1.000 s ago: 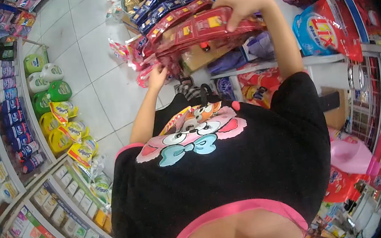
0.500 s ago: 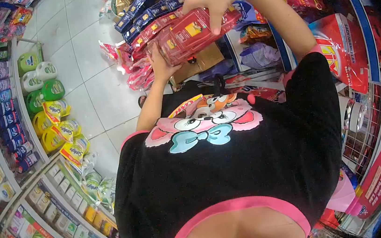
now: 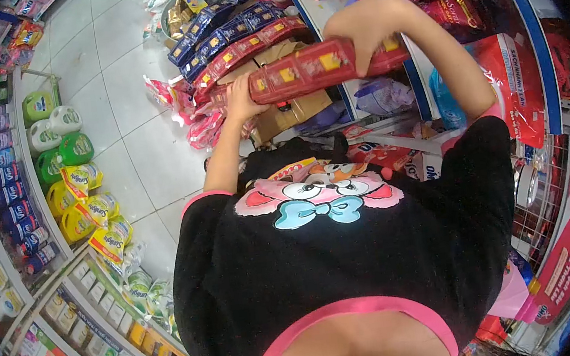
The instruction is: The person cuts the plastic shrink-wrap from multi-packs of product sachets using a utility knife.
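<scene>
1. Left hand (image 3: 242,100) grips the red packet strip (image 3: 321,63) towards its left end; right hand (image 3: 367,24) clasps it from above, nearer the right.
2. Strip: upper centre, between the hands — long axis crosswise, right end slightly higher.
3. Just below in frame — cardboard box (image 3: 304,109).

Cardboard (image 3: 307,109) partly hidden behind red packets (image 3: 318,65)

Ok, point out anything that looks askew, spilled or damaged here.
No spill or damage stands out. The pink packets lie in a loose jumble, untidy compared with the blue packet strips laid in rows. The red packet strip held by the left hand and right hand shows no visible tear.
</scene>
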Available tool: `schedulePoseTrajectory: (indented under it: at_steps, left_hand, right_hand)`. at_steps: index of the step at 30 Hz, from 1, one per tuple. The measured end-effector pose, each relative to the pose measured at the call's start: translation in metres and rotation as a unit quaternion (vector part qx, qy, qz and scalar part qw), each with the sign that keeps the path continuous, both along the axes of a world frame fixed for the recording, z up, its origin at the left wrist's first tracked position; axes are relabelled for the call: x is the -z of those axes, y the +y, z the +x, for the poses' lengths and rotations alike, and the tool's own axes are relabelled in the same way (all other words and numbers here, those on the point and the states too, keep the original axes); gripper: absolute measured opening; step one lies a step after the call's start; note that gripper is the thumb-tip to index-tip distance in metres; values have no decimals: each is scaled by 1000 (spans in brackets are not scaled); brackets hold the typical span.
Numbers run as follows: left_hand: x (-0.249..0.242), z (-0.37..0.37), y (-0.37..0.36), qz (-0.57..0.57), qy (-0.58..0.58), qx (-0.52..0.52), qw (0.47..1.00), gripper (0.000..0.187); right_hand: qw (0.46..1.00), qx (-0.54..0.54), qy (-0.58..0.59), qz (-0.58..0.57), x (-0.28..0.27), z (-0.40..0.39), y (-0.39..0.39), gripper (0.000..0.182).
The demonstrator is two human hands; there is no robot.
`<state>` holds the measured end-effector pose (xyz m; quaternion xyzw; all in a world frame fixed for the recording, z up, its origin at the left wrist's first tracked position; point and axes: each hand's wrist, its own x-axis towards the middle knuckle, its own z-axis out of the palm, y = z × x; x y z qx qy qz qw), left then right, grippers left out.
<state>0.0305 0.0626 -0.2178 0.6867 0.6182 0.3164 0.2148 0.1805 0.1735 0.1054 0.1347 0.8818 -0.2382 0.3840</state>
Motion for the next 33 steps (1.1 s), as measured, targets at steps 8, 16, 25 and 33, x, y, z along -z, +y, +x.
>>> schedulePoseTrajectory:
  at_steps: [8, 16, 25, 33]
  left_hand:
    - [-10, -40, -22, -66, 194, -34, 978, 71]
    - [4, -56, -34, -149, 195, -60, 968, 66]
    - [6, -49, -33, -162, 162, -61, 972, 70]
    - [6, -28, 20, -193, 208, -28, 959, 72]
  right_hand:
    - [956, 252, -144, -44, 159, 72, 81, 49]
    - [963, 255, 54, -74, 288, 84, 97, 47]
    - [935, 337, 18, -112, 359, 109, 98, 41]
    - [901, 392, -42, 184, 371, 111, 90, 33]
